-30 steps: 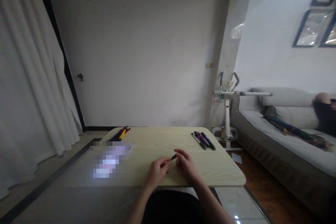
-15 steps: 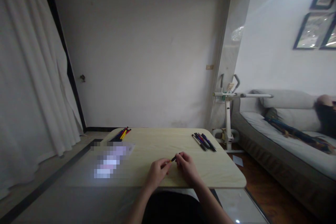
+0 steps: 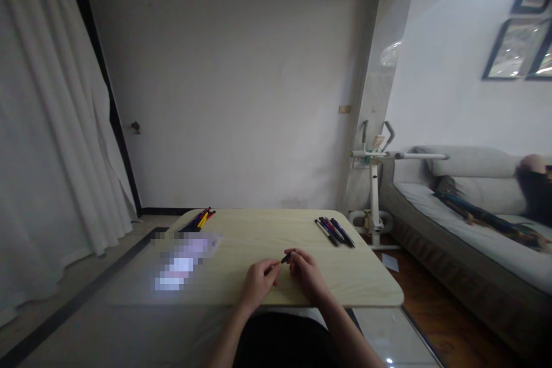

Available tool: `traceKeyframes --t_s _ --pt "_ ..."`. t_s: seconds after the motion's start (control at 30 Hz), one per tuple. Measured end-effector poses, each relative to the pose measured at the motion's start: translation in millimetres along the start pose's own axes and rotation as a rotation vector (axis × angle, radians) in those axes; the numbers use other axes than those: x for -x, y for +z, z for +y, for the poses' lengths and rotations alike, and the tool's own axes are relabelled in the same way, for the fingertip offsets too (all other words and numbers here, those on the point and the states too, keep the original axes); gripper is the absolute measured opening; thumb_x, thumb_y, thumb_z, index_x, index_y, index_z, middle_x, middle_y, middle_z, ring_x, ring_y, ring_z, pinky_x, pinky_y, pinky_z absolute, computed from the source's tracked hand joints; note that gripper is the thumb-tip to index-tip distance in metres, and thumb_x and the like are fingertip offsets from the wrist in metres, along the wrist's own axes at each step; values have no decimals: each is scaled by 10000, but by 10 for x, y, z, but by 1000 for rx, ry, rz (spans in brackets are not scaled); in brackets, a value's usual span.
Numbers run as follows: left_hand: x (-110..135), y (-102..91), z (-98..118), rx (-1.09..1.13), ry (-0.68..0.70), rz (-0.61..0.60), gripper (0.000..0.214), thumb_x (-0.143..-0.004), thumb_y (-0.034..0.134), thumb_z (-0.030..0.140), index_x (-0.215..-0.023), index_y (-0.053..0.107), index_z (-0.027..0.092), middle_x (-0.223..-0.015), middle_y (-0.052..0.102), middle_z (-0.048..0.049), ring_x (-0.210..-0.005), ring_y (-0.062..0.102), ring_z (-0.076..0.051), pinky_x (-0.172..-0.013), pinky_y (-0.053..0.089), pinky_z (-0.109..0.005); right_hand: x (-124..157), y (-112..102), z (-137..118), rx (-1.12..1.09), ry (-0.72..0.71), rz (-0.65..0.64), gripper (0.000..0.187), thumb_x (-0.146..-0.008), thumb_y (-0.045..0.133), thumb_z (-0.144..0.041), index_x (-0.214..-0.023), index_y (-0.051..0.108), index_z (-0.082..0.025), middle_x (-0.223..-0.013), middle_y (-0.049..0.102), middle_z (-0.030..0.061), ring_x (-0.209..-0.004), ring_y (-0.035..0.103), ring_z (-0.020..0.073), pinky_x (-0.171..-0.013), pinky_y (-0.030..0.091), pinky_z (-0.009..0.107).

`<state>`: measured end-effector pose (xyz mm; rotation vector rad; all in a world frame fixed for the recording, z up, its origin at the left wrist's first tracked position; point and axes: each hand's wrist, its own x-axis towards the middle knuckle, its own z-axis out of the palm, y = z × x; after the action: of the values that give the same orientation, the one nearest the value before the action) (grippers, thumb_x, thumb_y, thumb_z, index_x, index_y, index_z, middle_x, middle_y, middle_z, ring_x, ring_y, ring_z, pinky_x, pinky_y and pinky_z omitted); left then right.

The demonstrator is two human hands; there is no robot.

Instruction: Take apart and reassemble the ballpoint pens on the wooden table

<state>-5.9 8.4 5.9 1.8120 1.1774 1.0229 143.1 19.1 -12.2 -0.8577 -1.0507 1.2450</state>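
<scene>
Both of my hands meet over the near middle of a pale wooden table [image 3: 366, 284]. My left hand [image 3: 257, 282] and my right hand [image 3: 307, 272] pinch the two ends of a small dark pen [image 3: 285, 257] with a yellowish part, held just above the tabletop. The fingers of both hands are closed on it. A bunch of several dark, red and blue pens [image 3: 334, 231] lies at the table's far right. Another bunch of red, yellow and dark pens [image 3: 199, 219] lies at the far left corner.
A blurred-out flat item [image 3: 183, 260] lies on the table's left side. A white curtain [image 3: 47, 144] hangs at left. An exercise bike [image 3: 373, 184] stands beyond the table's right corner. A grey sofa [image 3: 470, 224] with a person at its end fills the right.
My hands have stayed together on the pen with only slight shifts of the fingers. The view has wobbled a little. Nothing else on the table has moved.
</scene>
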Motion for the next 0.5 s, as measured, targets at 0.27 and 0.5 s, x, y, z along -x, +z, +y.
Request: traceKeyframes --t_s 0.27,0.5 --pt "3 7 -4 -12 21 2 433 -759 408 480 -858 637 126 -531 510 -5 -491 435 -111 -479 312 -214 0 15 -17 135 -36 16 318 -703 546 -452 -603 489 -155 -483 435 -37 -421 361 66 -417 275 197" --pt "7 2 10 -16 9 23 446 -755 404 484 -871 639 123 -538 528 -14 -495 444 -117 -489 329 -220 -14 18 -14 47 -4 56 388 -651 579 -444 -908 576 -153 -612 527 -8 -438 398 66 -411 286 194"
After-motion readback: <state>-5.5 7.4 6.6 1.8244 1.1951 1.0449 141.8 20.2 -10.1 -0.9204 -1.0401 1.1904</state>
